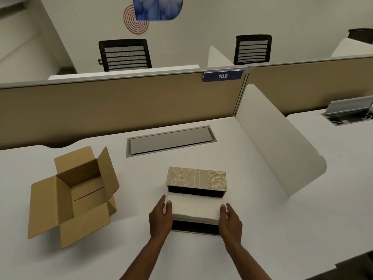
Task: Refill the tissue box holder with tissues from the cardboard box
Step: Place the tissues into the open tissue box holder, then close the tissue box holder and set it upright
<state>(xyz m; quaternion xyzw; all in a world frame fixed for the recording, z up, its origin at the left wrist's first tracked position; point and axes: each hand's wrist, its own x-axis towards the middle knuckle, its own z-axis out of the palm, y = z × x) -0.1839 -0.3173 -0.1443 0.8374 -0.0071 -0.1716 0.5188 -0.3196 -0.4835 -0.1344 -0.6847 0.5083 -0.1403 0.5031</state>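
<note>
While the white stack of soft paper tissues (pixel 194 208) sits over the open patterned beige tissue box holder (pixel 196 179) at lower centre, the left hand (pixel 161 217) and right hand (pixel 230 219) each press an end. Both grips are clamped on the stack's short ends. It looks light and floppy, so holding the ends evenly should stop it sagging.

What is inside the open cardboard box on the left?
The cardboard box shows only its bare brown bottom and inner walls, no tissues. The near corner of its floor is covered by the front wall. The tissue stack is between both hands, over the holder.

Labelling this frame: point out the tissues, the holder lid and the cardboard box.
tissues (pixel 194 207), head view, top of the stack
holder lid (pixel 196 177), head view, patterned face
cardboard box (pixel 80 190), head view, inner wall
</note>
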